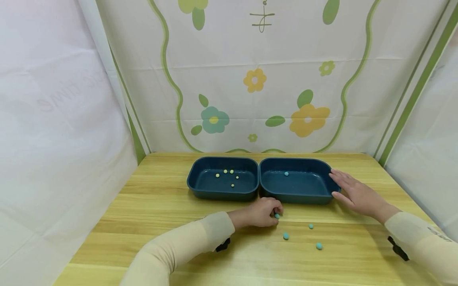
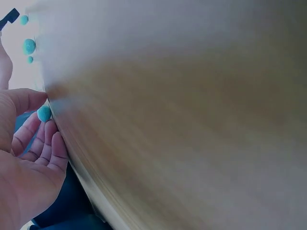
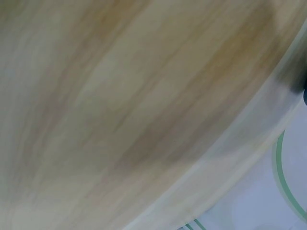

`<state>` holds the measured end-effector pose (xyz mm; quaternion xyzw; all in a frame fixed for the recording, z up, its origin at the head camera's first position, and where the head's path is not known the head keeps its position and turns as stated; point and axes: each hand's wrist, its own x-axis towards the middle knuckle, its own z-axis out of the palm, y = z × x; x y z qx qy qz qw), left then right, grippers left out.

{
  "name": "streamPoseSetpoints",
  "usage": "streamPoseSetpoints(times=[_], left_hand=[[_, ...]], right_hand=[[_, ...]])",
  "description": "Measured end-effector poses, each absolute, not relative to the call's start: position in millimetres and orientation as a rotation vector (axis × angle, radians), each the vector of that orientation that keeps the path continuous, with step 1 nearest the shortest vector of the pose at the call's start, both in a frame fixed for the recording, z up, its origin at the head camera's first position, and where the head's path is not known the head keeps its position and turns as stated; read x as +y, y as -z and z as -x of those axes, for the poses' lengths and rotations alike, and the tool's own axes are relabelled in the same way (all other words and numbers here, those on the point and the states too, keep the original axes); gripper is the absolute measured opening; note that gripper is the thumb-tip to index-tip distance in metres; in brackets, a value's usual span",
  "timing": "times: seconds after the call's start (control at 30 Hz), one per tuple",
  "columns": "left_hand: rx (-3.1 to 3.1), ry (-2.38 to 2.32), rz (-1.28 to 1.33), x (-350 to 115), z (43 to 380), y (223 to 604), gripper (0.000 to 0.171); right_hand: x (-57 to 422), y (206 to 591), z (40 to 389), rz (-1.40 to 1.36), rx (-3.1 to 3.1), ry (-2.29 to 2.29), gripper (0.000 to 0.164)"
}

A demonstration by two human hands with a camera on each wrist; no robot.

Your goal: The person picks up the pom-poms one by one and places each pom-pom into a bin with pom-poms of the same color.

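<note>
My left hand point(image 1: 264, 212) is low over the table, in front of where the two bins meet. Its thumb and fingers curl round a small teal pom-pom point(image 1: 277, 216); in the left wrist view this pom-pom point(image 2: 44, 113) sits between thumb and index fingertip. My right hand point(image 1: 359, 195) rests on the right end of the right dark blue bin point(image 1: 297, 198), fingers extended along its rim. One teal pom-pom point(image 1: 286, 174) lies inside that bin. The right wrist view shows no fingers, only tabletop and backdrop.
Beside it, the left dark blue bin point(image 1: 223, 195) contains several yellow pom-poms point(image 1: 231, 172). Three loose teal pom-poms point(image 1: 286, 236) lie on the wooden table point(image 1: 150, 222) to the right of my left hand. A printed cloth backdrop point(image 1: 222, 79) stands behind the bins, with white side panels.
</note>
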<state>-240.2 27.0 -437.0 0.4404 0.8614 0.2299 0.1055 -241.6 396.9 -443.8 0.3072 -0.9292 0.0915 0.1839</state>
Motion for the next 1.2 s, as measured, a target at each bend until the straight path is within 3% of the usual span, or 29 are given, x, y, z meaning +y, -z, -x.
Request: streamPoseSetpoints(times=[0.7,1.2], left_hand=[[2.485,-0.8,-1.205,26,242,436,0.014],[2.442,-0.914,-1.311,26,235,417,0.015]], right_hand=[[396,444,241,-0.873,-2.623,-0.25,0.062],[396,441,241,-0.886,-2.634,-0.241,0.062]])
